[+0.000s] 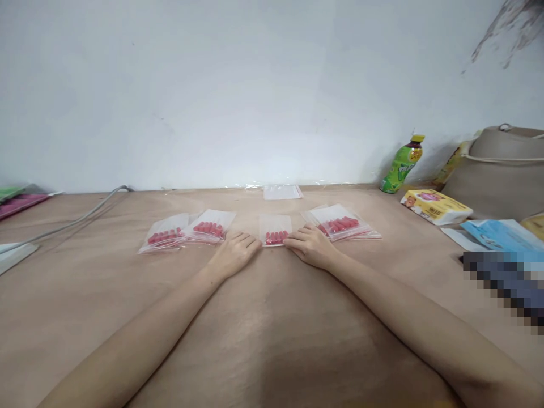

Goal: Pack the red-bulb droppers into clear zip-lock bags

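A small clear zip bag (275, 225) with several red capsule-shaped pieces along its near edge lies in the middle of the table. My left hand (238, 252) is at its near left corner, fingers bent and held together. At the near right corner, my right hand (312, 245) has its fingertips closed on the bag's edge. Two overlapping piles of similar filled bags, a left pile (168, 232) and a nearer one (212, 222), lie left of my left hand. Another pile of filled bags (342, 218) sits just beyond my right hand. The thumbs are mostly hidden.
Flat white bags (281, 192) lie by the wall. At right stand a green bottle (402, 164), a yellow tissue pack (437, 207), a beige bag (497, 170), a blue packet (505, 235) and a blurred dark object (505, 283). A grey cable (91, 212) crosses the left side.
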`<state>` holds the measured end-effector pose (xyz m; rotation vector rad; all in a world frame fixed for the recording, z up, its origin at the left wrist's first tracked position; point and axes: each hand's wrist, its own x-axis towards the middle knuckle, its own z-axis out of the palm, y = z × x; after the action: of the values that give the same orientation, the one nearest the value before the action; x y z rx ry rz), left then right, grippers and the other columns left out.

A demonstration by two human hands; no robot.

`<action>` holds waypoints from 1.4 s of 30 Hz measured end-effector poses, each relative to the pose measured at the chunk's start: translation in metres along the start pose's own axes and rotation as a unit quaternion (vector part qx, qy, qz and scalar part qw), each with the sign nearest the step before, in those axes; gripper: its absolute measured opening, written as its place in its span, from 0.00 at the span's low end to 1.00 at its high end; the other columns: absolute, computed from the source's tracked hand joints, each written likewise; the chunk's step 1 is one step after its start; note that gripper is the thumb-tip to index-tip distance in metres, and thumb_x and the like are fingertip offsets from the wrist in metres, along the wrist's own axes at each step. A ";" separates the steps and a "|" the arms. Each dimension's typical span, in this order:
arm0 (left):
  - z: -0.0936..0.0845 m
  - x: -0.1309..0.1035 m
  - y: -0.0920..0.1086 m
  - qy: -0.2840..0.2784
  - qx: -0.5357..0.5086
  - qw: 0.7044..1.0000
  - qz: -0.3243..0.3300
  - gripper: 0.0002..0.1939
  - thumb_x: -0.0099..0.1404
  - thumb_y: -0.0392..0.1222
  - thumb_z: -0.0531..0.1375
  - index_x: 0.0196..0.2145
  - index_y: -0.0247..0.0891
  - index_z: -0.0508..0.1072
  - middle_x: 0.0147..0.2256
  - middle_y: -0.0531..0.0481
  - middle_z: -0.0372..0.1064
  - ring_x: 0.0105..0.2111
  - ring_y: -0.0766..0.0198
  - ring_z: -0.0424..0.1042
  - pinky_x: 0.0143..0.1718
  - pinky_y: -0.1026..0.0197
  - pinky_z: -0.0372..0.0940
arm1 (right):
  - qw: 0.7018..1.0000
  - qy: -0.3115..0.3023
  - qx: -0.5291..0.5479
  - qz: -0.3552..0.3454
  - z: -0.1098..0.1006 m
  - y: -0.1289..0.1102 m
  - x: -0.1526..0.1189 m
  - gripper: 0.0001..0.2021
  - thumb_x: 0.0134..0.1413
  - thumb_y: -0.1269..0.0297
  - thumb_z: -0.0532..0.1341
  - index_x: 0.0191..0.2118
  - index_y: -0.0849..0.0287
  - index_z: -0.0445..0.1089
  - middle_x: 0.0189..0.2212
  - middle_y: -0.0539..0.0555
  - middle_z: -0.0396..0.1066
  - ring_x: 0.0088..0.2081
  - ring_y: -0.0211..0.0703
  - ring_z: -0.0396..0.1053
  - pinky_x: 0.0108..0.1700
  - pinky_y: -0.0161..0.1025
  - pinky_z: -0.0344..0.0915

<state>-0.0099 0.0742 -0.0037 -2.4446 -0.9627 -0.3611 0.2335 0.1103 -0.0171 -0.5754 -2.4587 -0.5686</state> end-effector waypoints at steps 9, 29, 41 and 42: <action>-0.008 -0.015 -0.022 0.043 0.116 0.958 -0.260 0.23 0.62 0.55 0.53 0.47 0.34 0.67 0.50 0.33 0.61 0.53 0.38 0.55 0.52 0.34 0.39 | 0.990 0.015 -0.105 0.095 -0.033 0.039 -0.010 0.09 0.52 0.75 0.54 0.31 0.58 0.70 0.28 0.53 0.71 0.31 0.41 0.62 0.37 0.41 0.48; -0.006 0.011 0.030 -0.036 -0.111 0.979 -0.170 0.25 0.63 0.56 0.52 0.52 0.39 0.63 0.52 0.43 0.62 0.52 0.49 0.60 0.50 0.48 0.56 | 0.974 -0.062 -0.100 0.196 -0.049 0.042 -0.061 0.11 0.49 0.57 0.55 0.28 0.61 0.67 0.27 0.56 0.69 0.33 0.45 0.63 0.45 0.46 0.48; 0.008 0.008 0.025 0.025 -0.249 0.954 -0.163 0.17 0.62 0.44 0.56 0.48 0.38 0.69 0.48 0.44 0.67 0.47 0.57 0.68 0.48 0.55 0.64 | 0.992 -0.032 0.089 0.082 -0.023 -0.011 -0.011 0.16 0.50 0.52 0.58 0.41 0.55 0.69 0.34 0.53 0.70 0.38 0.43 0.63 0.46 0.45 0.47; 0.011 0.009 0.026 0.033 -0.243 0.953 -0.177 0.16 0.63 0.43 0.56 0.47 0.37 0.70 0.47 0.44 0.68 0.46 0.57 0.69 0.48 0.55 0.64 | 0.994 -0.022 0.079 0.074 -0.020 -0.010 -0.009 0.15 0.50 0.53 0.58 0.40 0.56 0.70 0.33 0.53 0.71 0.38 0.43 0.63 0.46 0.45 0.47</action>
<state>0.0154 0.0691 -0.0180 -2.6498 -1.4230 -0.8905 0.2431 0.0893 -0.0097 -0.7060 -2.4492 -0.3029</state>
